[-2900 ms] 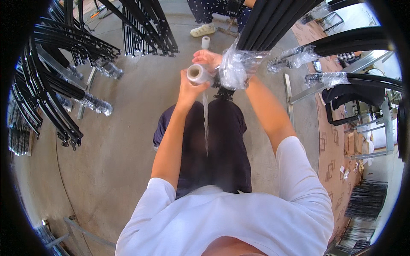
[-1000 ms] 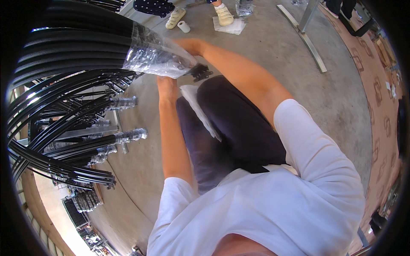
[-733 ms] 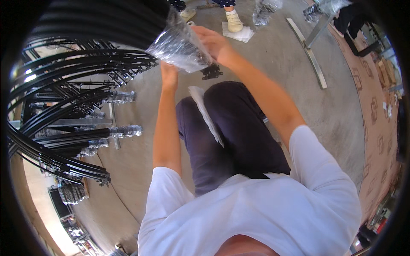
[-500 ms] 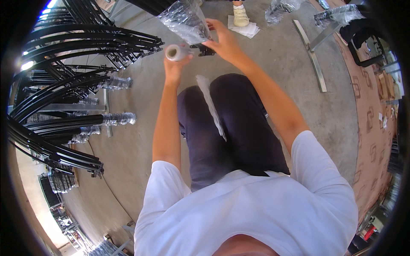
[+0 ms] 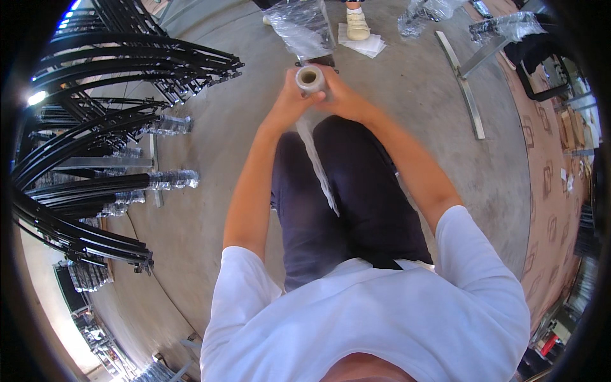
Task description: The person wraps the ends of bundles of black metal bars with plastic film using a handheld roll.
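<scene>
In front of my knees I hold a roll of clear stretch film [image 5: 310,77], its hollow core facing up toward me. My left hand [image 5: 291,102] is closed round the roll's left side. My right hand [image 5: 342,100] grips it from the right, its fingers partly hidden behind the roll. Just beyond them, a bundle end wrapped in clear film [image 5: 298,27] points toward me, and dark parts show at its near end. Over my dark trousers hangs a twisted whitish strip of film [image 5: 314,156].
Racks of curved black tubes [image 5: 121,54] fill the left side, some with film-wrapped ends [image 5: 173,179]. Another person's shoe [image 5: 358,25] rests on white sheets [image 5: 368,44] ahead. A metal stand [image 5: 461,83] and more wrapped parts [image 5: 509,27] are at the right.
The roll has moved right, in front of the wrapped bundle end. My right hand has left the bundle's right side and come down to the roll beside my left hand.
</scene>
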### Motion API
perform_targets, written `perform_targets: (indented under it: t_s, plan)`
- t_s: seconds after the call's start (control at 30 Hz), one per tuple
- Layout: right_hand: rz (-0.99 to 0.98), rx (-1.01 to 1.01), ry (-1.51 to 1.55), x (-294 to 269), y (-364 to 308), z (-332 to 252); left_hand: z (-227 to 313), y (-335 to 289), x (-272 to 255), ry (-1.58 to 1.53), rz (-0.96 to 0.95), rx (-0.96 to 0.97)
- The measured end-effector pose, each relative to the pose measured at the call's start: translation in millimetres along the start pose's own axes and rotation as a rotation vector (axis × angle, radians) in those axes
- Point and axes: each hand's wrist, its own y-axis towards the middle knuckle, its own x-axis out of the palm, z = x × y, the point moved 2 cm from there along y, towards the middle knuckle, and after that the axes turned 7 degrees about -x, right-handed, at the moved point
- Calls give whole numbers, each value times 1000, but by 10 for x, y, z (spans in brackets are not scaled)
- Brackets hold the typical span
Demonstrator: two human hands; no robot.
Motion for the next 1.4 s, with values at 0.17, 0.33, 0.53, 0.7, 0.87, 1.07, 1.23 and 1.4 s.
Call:
perform_targets:
  t_s: [0.17,0.33,0.53,0.7,0.87,1.07,1.23,1.4]
  plan:
    - [99,186,-90,-130,-49,-61,82,50,-117,-245,-224,29]
    - [130,273,-179,-204,-211,-137,277,363,-27,-45,201,148]
    - [332,509,337,-431,-429,-255,235,571,127,-238,133,36]
    - [486,482,467,-894,-675,312,292,434,149,-211,168,-47]
    - [322,376,326,-1254,63,839,256,343,192,-105,77,-102]
    - [-46,460,346,-300,714,819,58,41,49,-734,-35,-131]
    - [-5,440,595,7,750,710,-253,-128,9,80,125,-10]
    - [85,521,489,0,696,652,-27,-193,-46,-143,188,-42]
